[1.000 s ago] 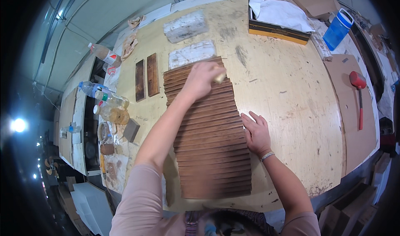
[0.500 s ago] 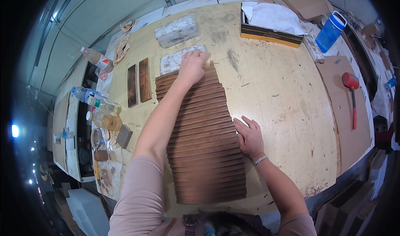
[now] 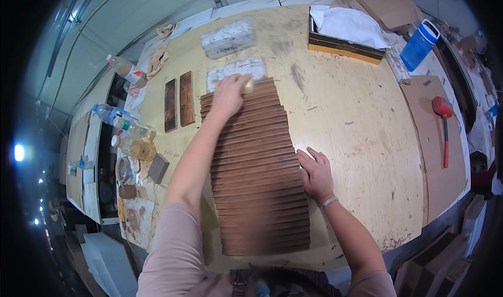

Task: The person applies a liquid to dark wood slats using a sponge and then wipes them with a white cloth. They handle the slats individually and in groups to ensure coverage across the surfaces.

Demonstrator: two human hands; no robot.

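Note:
A long row of overlapping dark brown wooden slats [image 3: 257, 171] lies across the table in front of me. At its far end my left hand [image 3: 229, 94] is closed round a small pale yellowish pad [image 3: 248, 86], which meets the farthest slats; its exact kind is unclear. My right hand [image 3: 316, 175] lies open at the right edge of the slats, fingers stretched forward and thumb side against the wood. Just beyond the left hand is a white, dark-smudged wrapped block [image 3: 251, 66], partly covered by the hand. A second such block [image 3: 228, 39] stands farther back.
Two loose dark slats [image 3: 186, 99] lie left of the row. Plastic bottles [image 3: 133, 146] and a grey block [image 3: 158, 168] line the left edge. At the back right are a box with white cloth [image 3: 348, 27] and a blue bottle [image 3: 419, 45]; a red mallet [image 3: 443, 108] lies right.
My left hand has moved left and slightly nearer with the pale pad along the far end of the slats. My right hand stays by the right edge.

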